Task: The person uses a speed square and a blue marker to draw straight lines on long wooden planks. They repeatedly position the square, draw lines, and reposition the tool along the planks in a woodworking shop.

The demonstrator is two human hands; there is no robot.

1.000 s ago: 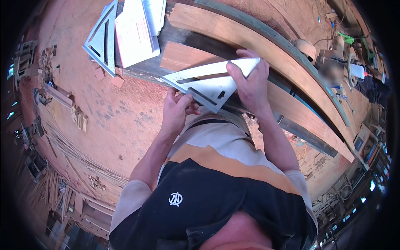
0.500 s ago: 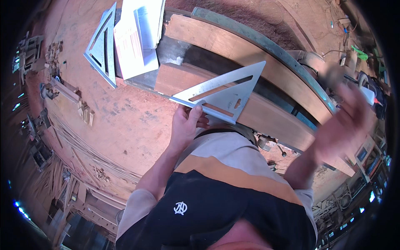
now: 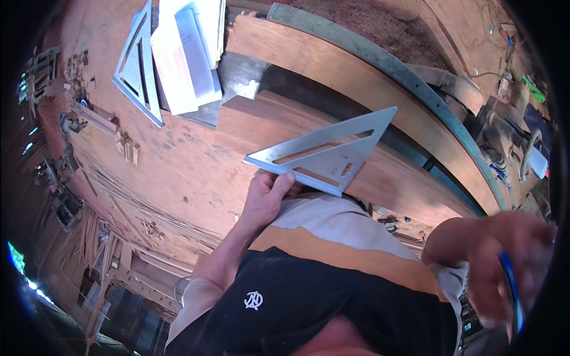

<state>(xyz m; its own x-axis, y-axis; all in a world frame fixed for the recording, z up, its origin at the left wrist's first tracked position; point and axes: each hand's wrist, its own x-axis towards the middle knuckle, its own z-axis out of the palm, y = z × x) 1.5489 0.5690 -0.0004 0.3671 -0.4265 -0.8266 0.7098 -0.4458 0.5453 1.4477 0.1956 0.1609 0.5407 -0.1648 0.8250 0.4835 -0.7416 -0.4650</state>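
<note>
My left hand (image 3: 269, 194) pinches the thick lower edge of a silver triangular speed square (image 3: 314, 155), thumb on top. The square lies over a reddish-brown wooden board (image 3: 392, 181), which rests on a dark metal surface. At the lower right, my right hand (image 3: 504, 255) is raised and partly blurred, with its fingers curled. A slim blue pen-like stick (image 3: 510, 288) shows against those fingers, its exact kind hard to make out.
A second speed square (image 3: 135, 65) and a stack of white papers (image 3: 187, 59) lie at the far left end of the bench. Beyond the board runs a long lighter plank (image 3: 356, 74) beside a greenish metal rail (image 3: 380, 56). A dusty machine (image 3: 496, 127) stands at the right.
My right hand has swung down and nearer at the right, and a slim blue stick now shows in it. The speed square in my left hand has shifted slightly nearer and right.
</note>
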